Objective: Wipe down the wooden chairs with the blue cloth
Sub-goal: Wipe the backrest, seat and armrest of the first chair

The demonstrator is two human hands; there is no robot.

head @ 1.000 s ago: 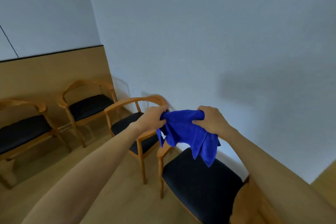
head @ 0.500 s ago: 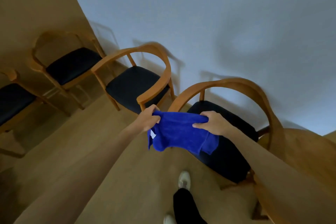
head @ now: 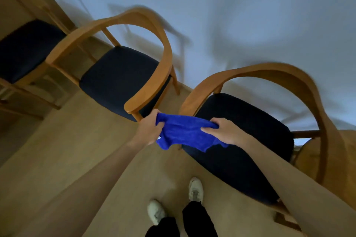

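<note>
no container shows here; the only thing being carried is the blue cloth (head: 185, 132), stretched between the two hands in the air, in front of the near wooden chair (head: 256, 121) and above the wooden floor (head: 81, 150). its lower edge hangs loose in folds, and a small white tag peeks out at its left side.

much of the picture is smeared by motion, so the grain of the wood and the wall (head: 231, 15) behind are soft. the near wooden chair is cut off by the right forearm along its front right corner, and its right side merges with another wooden shape at the frame edge that cannot be made out. the middle chair (head: 123, 75) stands just beside it to the left, its curved armrest end close to the left hand. a third chair (head: 25, 50) is cut off by the left edge. both have dark seat pads. two pale shoes (head: 195, 190) and dark trouser legs show at the bottom, partly cropped.

the left hand (head: 149, 131) grips the cloth's left end, fingers curled round a bunched fold. the right hand (head: 223, 131) pinches the right end, thumb under and fingers clamped over the fabric. both bare forearms reach forward from the lower corners.
</note>
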